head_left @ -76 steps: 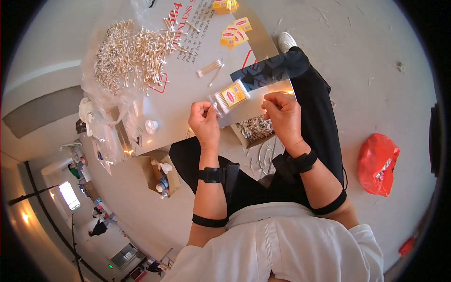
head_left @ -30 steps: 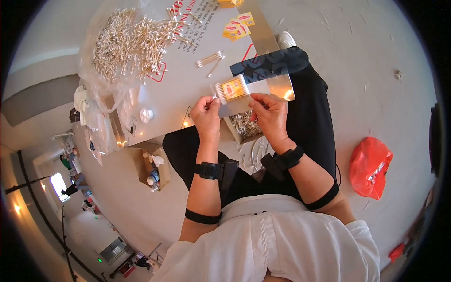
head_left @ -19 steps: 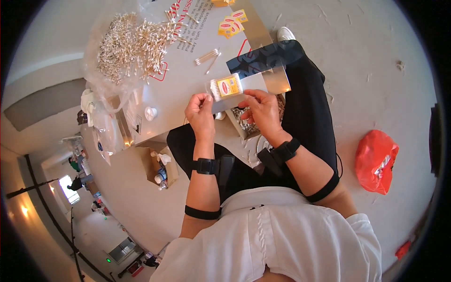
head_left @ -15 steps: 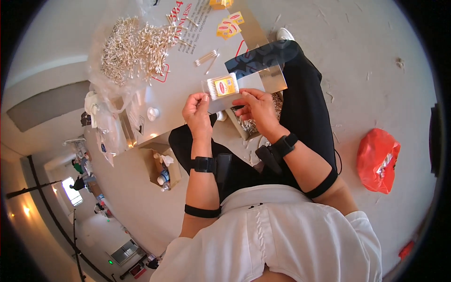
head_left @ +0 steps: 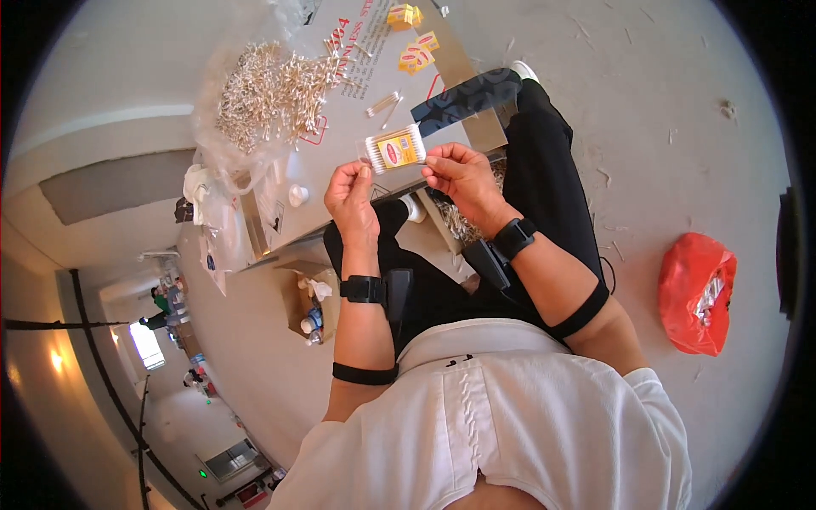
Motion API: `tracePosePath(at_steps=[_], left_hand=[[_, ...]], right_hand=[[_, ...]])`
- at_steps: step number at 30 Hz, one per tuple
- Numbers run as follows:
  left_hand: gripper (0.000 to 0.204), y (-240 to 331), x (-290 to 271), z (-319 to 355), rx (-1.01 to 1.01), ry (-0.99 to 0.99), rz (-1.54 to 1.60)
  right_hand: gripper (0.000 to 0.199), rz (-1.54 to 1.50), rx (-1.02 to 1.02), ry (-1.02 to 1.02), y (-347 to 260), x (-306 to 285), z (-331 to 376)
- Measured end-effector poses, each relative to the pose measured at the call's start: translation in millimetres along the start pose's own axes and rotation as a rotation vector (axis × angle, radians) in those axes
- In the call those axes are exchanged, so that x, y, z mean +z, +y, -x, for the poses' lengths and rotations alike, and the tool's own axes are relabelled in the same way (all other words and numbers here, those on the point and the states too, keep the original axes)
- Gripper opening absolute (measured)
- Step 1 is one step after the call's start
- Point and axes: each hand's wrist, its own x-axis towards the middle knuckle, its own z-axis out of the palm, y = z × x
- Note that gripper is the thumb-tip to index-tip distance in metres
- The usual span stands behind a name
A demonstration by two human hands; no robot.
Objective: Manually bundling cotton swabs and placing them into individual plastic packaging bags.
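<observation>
- Packet of cotton swabs (head_left: 395, 150), one: clear wrapper, yellow label with red oval, white tips along two sides; held up between both hands, over the near part of the bench (head_left: 340, 144), slightly tilted
- Left hand (head_left: 354, 201), bare: thumb and fingertips pinching the clear wrapper at the packet's left end
- Right hand (head_left: 466, 178), bare: thumb and forefinger pinching the packet's right end, other fingers curled below
- Heap of loose swabs (head_left: 276, 95), large: on the bench's left part, clear plastic bag (head_left: 208, 127) around its left side
- Small group of swabs (head_left: 384, 104): on the bench, just beyond the packet
- Yellow cards (head_left: 416, 56), several, overlapping: towards the bench's far right edge, a yellow stack (head_left: 404, 16) beyond them
- Small white tub (head_left: 298, 195), one: on the bench, left of the left hand
- Open box (head_left: 441, 223), one: swabs inside, below the right hand, partly hidden
- Red bag (head_left: 695, 293), one: on the floor (head_left: 646, 178), well to the right
</observation>
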Motion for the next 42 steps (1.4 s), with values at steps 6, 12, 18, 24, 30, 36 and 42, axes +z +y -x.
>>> tracePosePath(at_steps=[6,12,18,24,30,36,42], left_hand=[[0.004,4.8,6.4,4.0,0.008,-0.007,-0.023],[0.004,2.6,15.2,5.3,-0.011,0.004,-0.046],[0.003,-14.5,11.9,4.2,-0.088,-0.01,-0.083],[0.002,-43.3,16.9,13.0,-0.211,0.046,-0.102],[0.004,-62.2,22.4,19.4,-0.282,0.129,-0.134],[0.002,-67.6,23.5,20.2,-0.21,0.13,-0.122],[0.004,-78.4,20.3,17.9,-0.107,0.107,-0.203]], right_hand=[[0.007,-0.038,-0.015,-0.03,-4.5,-2.2,5.4],[0.015,-0.073,0.004,0.004,-10.3,-4.8,7.3],[0.014,-0.087,0.068,0.044,-8.9,-12.7,1.7],[0.004,0.303,-0.147,0.247,0.9,-14.6,-1.2],[0.003,0.543,-0.269,0.287,11.7,-19.9,-2.2],[0.006,0.674,-0.278,0.335,12.6,-18.2,2.4],[0.006,0.746,-0.338,0.359,14.6,-21.0,0.9]])
